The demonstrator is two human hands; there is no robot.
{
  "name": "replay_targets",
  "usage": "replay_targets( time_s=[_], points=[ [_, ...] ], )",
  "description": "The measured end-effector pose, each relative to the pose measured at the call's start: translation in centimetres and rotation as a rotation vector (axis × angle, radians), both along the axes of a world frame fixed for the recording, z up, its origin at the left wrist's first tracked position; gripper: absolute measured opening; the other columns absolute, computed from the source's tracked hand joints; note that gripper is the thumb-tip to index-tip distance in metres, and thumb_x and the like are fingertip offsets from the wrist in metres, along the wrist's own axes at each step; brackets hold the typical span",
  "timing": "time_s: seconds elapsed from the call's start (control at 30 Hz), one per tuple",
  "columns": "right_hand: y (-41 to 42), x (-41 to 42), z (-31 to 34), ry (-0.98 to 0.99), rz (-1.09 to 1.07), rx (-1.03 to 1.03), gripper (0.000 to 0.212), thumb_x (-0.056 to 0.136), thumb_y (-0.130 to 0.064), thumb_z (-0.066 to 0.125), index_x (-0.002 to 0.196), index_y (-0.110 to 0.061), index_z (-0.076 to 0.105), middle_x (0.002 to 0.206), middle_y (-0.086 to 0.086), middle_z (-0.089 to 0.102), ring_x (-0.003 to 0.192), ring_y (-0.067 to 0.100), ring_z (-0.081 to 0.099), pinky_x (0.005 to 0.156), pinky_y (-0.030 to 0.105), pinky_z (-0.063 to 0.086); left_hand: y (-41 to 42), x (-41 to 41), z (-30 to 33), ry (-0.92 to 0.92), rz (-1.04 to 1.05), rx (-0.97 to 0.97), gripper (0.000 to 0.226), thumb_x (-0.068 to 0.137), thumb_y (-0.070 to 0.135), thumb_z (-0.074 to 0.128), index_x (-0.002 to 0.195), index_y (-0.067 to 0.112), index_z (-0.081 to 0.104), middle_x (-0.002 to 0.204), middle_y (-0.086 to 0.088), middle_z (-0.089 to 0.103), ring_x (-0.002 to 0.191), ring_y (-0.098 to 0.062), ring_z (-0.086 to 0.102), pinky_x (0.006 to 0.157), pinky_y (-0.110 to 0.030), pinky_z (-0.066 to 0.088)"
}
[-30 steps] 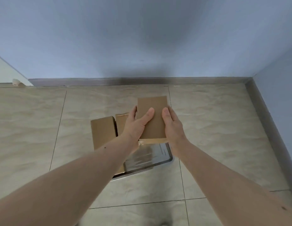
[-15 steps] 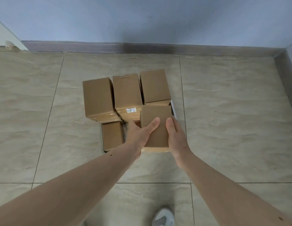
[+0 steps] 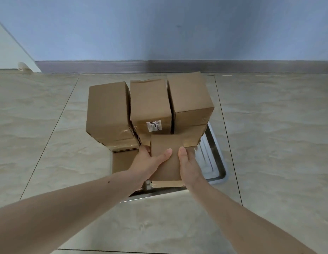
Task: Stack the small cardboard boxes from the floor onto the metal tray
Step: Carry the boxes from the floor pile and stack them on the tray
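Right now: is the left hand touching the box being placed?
Touching. In the head view the left hand grips the held box, its thumb lying flat across the top face; the right hand holds the other side.

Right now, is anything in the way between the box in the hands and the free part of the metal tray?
Nothing visible blocks it. Both hands, left and right, hold the box above the metal tray; the stacked boxes stand behind it.

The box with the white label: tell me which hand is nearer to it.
Left. The left hand grips the held box just below the box with the white label; the right hand sits further right.
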State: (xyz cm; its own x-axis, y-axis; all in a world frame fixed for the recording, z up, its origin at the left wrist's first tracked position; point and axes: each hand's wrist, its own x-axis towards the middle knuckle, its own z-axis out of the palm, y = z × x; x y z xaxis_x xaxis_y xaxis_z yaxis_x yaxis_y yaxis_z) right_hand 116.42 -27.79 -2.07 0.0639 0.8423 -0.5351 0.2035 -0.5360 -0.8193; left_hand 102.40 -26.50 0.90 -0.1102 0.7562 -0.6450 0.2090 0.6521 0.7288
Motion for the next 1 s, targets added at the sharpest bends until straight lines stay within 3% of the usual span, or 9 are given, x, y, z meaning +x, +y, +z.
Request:
replay_targets(
  time_s=[0.1,0.17,0.23,0.3,0.37,0.63,0.87,1.0],
  points=[
    [0.5,0.0,-2.4,0.021,-0.005,-0.013,0.055,0.102,-0.062,0.026,0.143,-0.030,0.044,0.123,0.000,0.058,0.114,0.021,0.058,0.104,0.048,0.049,0.5,-0.2,-2.4,0.096,-0.057,0.045,0.078,0.076,0.053,0.080,0.134,0.018,0.043,0.122,0.002,0.059,0.105,-0.015,0.060,0.073,-0.023,0.049],
    [0.4,0.1,-3.9,0.033,-0.003,-0.003,0.057,0.100,-0.066,0.026,0.141,-0.031,0.046,0.119,-0.002,0.060,0.112,0.021,0.059,0.103,0.048,0.050,0.5,-0.2,-3.6,0.186,-0.110,0.071,0.086,0.071,0.066,0.078,0.134,0.017,0.047,0.125,0.001,0.060,0.109,-0.017,0.061,0.085,-0.030,0.052],
    [0.6,0.0,-4.7,0.040,-0.001,0.008,0.058,0.100,-0.066,0.027,0.140,-0.029,0.047,0.115,-0.003,0.061,0.110,0.020,0.060,0.102,0.048,0.051,0.7,-0.4,-4.2,0.407,-0.220,0.080,0.101,0.058,0.090,0.064,0.132,0.021,0.053,0.130,0.000,0.058,0.118,-0.022,0.057,0.101,-0.041,0.048],
    [0.4,0.0,-5.1,0.043,0.000,0.016,0.058,0.101,-0.065,0.027,0.141,-0.028,0.047,0.116,-0.003,0.061,0.110,0.020,0.060,0.102,0.047,0.051,0.3,-0.1,-4.3,0.615,-0.319,0.072,0.095,0.066,0.091,0.052,0.131,0.023,0.056,0.136,-0.003,0.049,0.130,-0.028,0.045,0.111,-0.045,0.035],
    [0.2,-0.2,-5.4,0.034,-0.004,0.012,0.058,0.102,-0.063,0.026,0.143,-0.027,0.045,0.119,-0.001,0.059,0.112,0.021,0.059,0.103,0.045,0.050,-0.1,0.1,-4.5,0.704,-0.339,0.104,0.083,0.078,0.083,0.048,0.133,0.020,0.054,0.141,-0.008,0.041,0.136,-0.031,0.035,0.112,-0.044,0.026],
    [0.0,-1.5,-6.4,-0.017,-0.004,0.025,0.060,0.102,-0.064,0.023,0.144,-0.025,0.042,0.122,0.003,0.058,0.109,0.022,0.057,0.092,0.036,0.049,-1.2,-0.9,-6.4,0.796,-0.329,0.155,0.076,0.089,0.076,0.041,0.139,0.018,0.044,0.147,-0.011,0.033,0.140,-0.033,0.028,0.118,-0.046,0.020],
    [0.3,-2.7,-7.8,-0.048,-0.034,0.005,0.060,0.101,-0.065,0.026,0.144,-0.026,0.044,0.125,0.004,0.058,0.114,0.025,0.056,0.100,0.042,0.048,-1.6,-2.1,-8.2,0.830,-0.364,0.171,0.090,0.093,0.073,0.034,0.160,0.017,0.012,0.167,-0.008,0.002,0.155,-0.028,-0.003,0.125,-0.046,-0.003],
    [0.2,-3.3,-8.6,-0.048,-0.044,0.000,0.060,0.100,-0.065,0.029,0.143,-0.027,0.048,0.132,0.005,0.060,0.118,0.026,0.057,0.106,0.046,0.046,-1.8,-2.5,-9.3,0.793,-0.340,0.131,0.094,0.094,0.072,0.033,0.161,0.013,0.002,0.168,-0.007,-0.009,0.155,-0.024,-0.013,0.125,-0.044,-0.007]
  ],
)
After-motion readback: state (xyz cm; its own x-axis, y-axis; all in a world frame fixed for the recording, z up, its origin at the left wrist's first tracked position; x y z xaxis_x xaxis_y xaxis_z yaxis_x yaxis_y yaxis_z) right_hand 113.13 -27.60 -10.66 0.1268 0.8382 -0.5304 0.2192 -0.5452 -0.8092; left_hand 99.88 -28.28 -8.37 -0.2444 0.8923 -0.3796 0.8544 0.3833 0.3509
